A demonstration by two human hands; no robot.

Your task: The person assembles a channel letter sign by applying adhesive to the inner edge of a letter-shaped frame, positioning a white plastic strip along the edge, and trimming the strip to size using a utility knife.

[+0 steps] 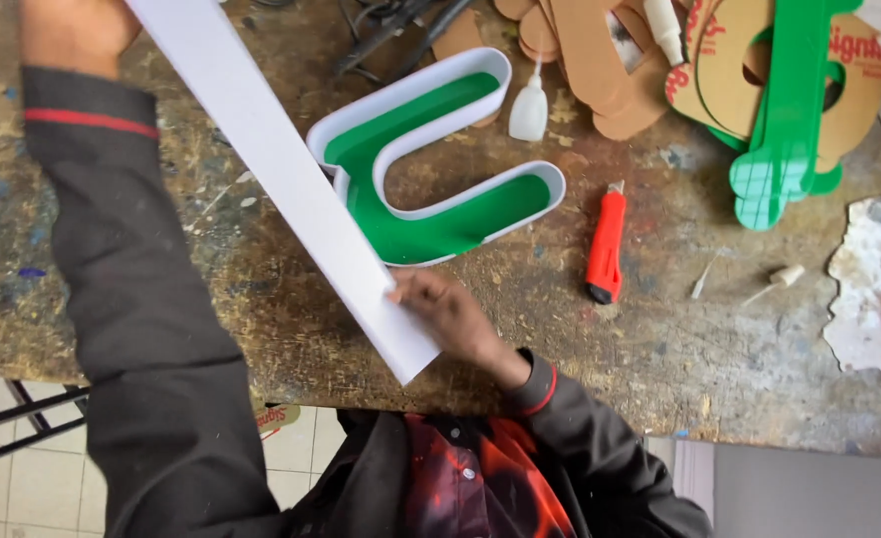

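Note:
A long white plastic strip [281, 169] runs diagonally from the top left down to the table's near edge. My left hand [74, 32] grips its far end at the top left corner. My right hand [452, 317] pinches its near end by the table's front edge. Just beyond the strip lies a U-shaped channel letter [440, 224] with a green face and white side walls. The strip's edge touches or overlaps the letter's left side.
A red utility knife [606, 247] lies right of the letter. A white glue bottle [530, 108], brown cardboard cutouts [590, 60], green acrylic shapes [787, 120] and black tools [390, 35] crowd the far side. Small nozzles [779, 279] lie at right on the worn wooden table [659, 359].

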